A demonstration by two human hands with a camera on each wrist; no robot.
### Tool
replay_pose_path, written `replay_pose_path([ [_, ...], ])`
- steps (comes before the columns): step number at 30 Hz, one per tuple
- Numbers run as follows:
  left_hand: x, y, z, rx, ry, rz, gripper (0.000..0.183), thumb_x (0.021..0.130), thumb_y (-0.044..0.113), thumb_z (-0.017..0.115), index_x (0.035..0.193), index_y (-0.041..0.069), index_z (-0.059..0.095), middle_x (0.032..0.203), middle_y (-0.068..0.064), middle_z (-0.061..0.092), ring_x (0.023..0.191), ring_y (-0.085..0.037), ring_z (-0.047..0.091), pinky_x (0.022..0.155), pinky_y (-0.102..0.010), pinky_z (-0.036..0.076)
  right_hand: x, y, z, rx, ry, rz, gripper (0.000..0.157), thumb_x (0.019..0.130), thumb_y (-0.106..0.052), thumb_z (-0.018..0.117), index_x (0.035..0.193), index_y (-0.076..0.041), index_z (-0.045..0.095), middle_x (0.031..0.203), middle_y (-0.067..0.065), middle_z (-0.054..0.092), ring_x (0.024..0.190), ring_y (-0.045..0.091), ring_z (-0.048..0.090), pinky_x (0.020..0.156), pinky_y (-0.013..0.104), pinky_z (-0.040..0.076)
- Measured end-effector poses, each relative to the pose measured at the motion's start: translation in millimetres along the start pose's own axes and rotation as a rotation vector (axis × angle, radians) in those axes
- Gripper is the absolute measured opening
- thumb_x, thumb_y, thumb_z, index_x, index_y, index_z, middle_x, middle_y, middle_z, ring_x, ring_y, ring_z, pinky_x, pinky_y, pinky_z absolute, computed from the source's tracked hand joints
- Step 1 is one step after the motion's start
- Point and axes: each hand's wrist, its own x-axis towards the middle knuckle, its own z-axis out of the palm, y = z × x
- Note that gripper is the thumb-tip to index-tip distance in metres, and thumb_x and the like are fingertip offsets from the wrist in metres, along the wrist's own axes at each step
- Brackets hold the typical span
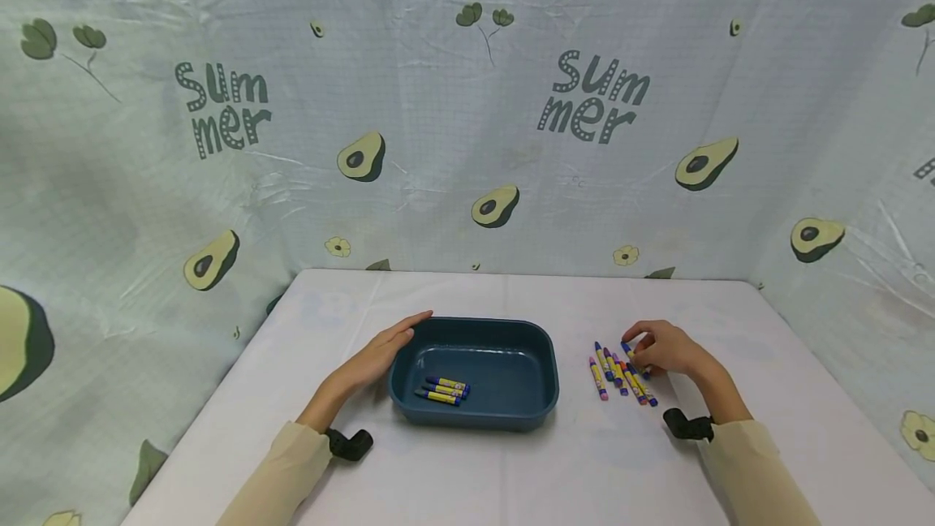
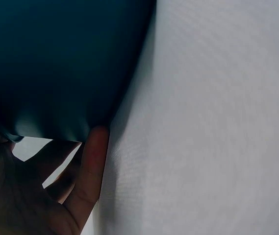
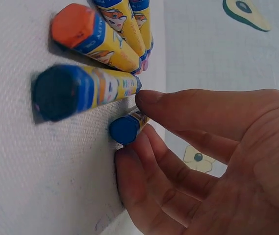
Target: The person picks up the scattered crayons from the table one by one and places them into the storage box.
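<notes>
A dark blue-green rectangular bin (image 1: pixel 475 420) stands on the white table, with three crayons (image 1: pixel 438 398) lying in its left part. My left hand (image 1: pixel 380 357) rests against the bin's left wall, fingers extended; in the left wrist view its fingertips (image 2: pixel 97 142) touch the wall's outside. Right of the bin lies a loose group of several crayons (image 1: pixel 601 380) in yellow wrappers. At that group's right side my right hand (image 1: pixel 666 347) pinches a blue crayon (image 3: pixel 123 130) between thumb and fingers. Beside it lie a dark-ended crayon (image 3: pixel 58 93) and an orange crayon (image 3: pixel 73 27).
A white cloth covers the table (image 1: pixel 504 295). Behind and beside it hangs a pale curtain (image 1: pixel 424 88) printed with avocados and lettering. Each wrist wears a black strap mount, such as the left one (image 1: pixel 351 445).
</notes>
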Motion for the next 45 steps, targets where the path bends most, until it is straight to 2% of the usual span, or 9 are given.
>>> replay_pose_path([
  [10, 0.7, 3.2, -0.3, 0.0, 0.002, -0.017, 0.05, 0.115, 0.023, 0.027, 0.163, 0.01, 0.03, 0.17, -0.014, 0.029, 0.16, -0.037, 0.021, 0.129, -0.062, 0.016, 2, 1, 1.0, -0.022, 0.014, 0.018, 0.046, 0.089, -0.004, 0.069, 0.135, 0.001, 0.061, 0.096, 0.013, 0.064, 0.074, 0.02, 0.058, 0.064, 0.032, 0.053],
  [16, 0.4, 5.1, -0.4, 0.002, 0.002, -0.029, 0.05, 0.115, 0.023, 0.026, 0.163, 0.01, 0.03, 0.17, -0.014, 0.029, 0.16, -0.037, 0.021, 0.129, -0.062, 0.016, 3, 3, 2.6, -0.025, 0.013, 0.011, 0.044, 0.088, -0.004, 0.069, 0.132, 0.002, 0.063, 0.098, 0.014, 0.065, 0.075, 0.02, 0.059, 0.064, 0.032, 0.053],
  [24, -0.1, 3.5, -0.9, 0.018, 0.004, -0.012, 0.05, 0.115, 0.02, 0.026, 0.163, 0.009, 0.03, 0.17, -0.016, 0.029, 0.159, -0.04, 0.021, 0.128, -0.064, 0.016, 3, 3, 0.3, 0.006, 0.006, 0.017, 0.045, 0.088, -0.002, 0.068, 0.132, 0.002, 0.062, 0.101, 0.015, 0.064, 0.077, 0.021, 0.059, 0.065, 0.032, 0.054],
  [32, 1.0, 3.6, -0.8, 0.007, 0.007, -0.035, 0.05, 0.115, 0.022, 0.027, 0.163, 0.011, 0.031, 0.171, -0.013, 0.029, 0.16, -0.036, 0.021, 0.129, -0.061, 0.017, 2, 3, -3.2, 0.034, 0.0, 0.01, 0.046, 0.088, -0.002, 0.067, 0.134, 0.002, 0.061, 0.104, 0.018, 0.063, 0.076, 0.021, 0.059, 0.064, 0.033, 0.053],
  [37, 0.2, 3.9, -1.4, 0.011, 0.007, -0.016, 0.05, 0.115, 0.024, 0.026, 0.163, 0.009, 0.031, 0.17, -0.016, 0.029, 0.159, -0.039, 0.021, 0.128, -0.064, 0.017, 3, 4, -4.1, 0.061, -0.007, 0.014, 0.047, 0.089, -0.005, 0.068, 0.135, 0.001, 0.06, 0.106, 0.017, 0.063, 0.08, 0.021, 0.059, 0.066, 0.033, 0.054],
  [45, 1.4, 3.3, -1.0, -0.001, 0.0, -0.032, 0.05, 0.115, 0.021, 0.027, 0.163, 0.011, 0.03, 0.17, -0.014, 0.029, 0.16, -0.036, 0.021, 0.129, -0.061, 0.017, 0, 0, -7.4, 0.126, -0.034, 0.021, 0.05, 0.091, -0.01, 0.069, 0.139, -0.003, 0.06, 0.112, 0.016, 0.063, 0.091, 0.024, 0.06, 0.073, 0.033, 0.057],
])
